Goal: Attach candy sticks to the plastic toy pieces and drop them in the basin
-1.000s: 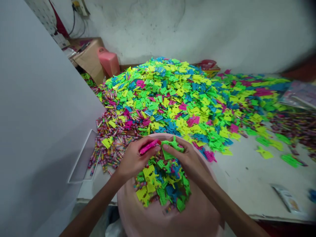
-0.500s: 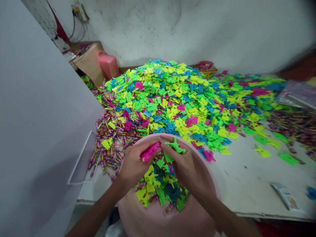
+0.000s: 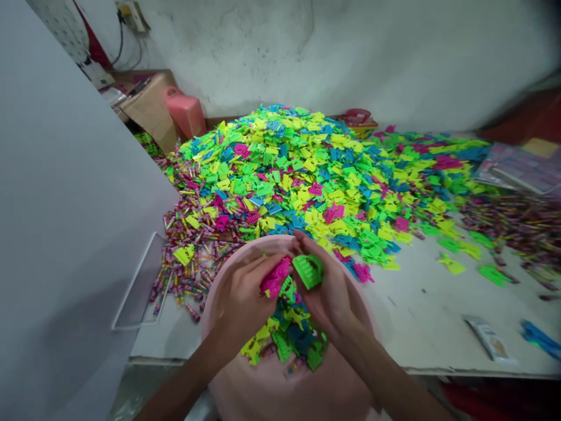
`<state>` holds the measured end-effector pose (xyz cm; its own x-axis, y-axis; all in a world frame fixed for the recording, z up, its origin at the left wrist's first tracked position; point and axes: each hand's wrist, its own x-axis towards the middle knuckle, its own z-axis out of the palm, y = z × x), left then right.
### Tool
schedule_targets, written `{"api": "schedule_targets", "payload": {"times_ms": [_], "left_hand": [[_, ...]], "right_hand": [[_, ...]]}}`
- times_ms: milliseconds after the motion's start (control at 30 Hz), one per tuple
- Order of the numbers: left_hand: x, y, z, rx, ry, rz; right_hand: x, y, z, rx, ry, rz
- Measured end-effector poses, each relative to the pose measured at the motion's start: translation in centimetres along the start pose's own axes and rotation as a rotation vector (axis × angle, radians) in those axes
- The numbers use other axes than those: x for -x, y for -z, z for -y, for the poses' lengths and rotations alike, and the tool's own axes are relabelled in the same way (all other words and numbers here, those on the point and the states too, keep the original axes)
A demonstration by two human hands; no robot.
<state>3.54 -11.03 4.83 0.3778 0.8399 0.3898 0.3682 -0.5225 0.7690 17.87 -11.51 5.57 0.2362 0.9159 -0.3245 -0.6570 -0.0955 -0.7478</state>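
My left hand (image 3: 241, 298) is closed on a pink plastic piece (image 3: 275, 277) above a pink basin (image 3: 263, 392). My right hand (image 3: 326, 286) is closed on a green plastic piece (image 3: 308, 270) beside it; the two pieces are close together, nearly touching. Below my hands the basin holds several yellow, green and blue plastic pieces (image 3: 289, 339). Beyond the basin a big heap of the same bright pieces (image 3: 315, 175) covers the white table (image 3: 438, 327).
Small striped tubes (image 3: 188, 257) lie scattered at the heap's left edge, and more at the far right (image 3: 517, 222). A white tray rim (image 3: 135, 286) sits at the left. A pink stool (image 3: 186, 111) and cardboard box (image 3: 146, 108) stand at the back. A small packet (image 3: 491, 339) lies front right.
Both hands have dropped lower into the basin and turned their pieces; the green piece now shows its ribbed face. The view has shifted slightly.
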Motion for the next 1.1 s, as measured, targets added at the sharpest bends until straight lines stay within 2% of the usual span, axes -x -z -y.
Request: {"api": "schedule_targets", "payload": {"times_ms": [133, 200, 367, 533, 733, 967, 1100], "left_hand": [[0.6, -0.3, 0.1, -0.096, -0.020, -0.042], [0.8, -0.4, 0.3, -0.111, -0.047, -0.023], [1.4, -0.3, 1.5, -0.114, -0.087, 0.045], [1.8, -0.5, 2.2, -0.074, -0.073, 0.084], [2.0, -1.2, 2.0, -0.077, -0.079, 0.160], [2.0, -1.6, 1.6, -0.144, -0.036, 0.164], [2.3, -2.2, 1.4, -0.158, -0.061, 0.158]], "right_hand": [[0.0, -0.1, 0.2, 0.031, 0.088, -0.018], [0.0, -0.2, 0.2, 0.072, 0.114, -0.007], [0.2, -0.5, 0.2, 0.126, 0.026, 0.084], [-0.1, -0.4, -0.5, 0.143, -0.011, 0.093], [-1.3, 0.1, -1.9, 0.120, 0.044, 0.079], [-1.6, 0.2, -2.0, 0.019, 0.023, 0.044], [-1.5, 0.0, -2.1, -0.062, 0.028, 0.031]]}}
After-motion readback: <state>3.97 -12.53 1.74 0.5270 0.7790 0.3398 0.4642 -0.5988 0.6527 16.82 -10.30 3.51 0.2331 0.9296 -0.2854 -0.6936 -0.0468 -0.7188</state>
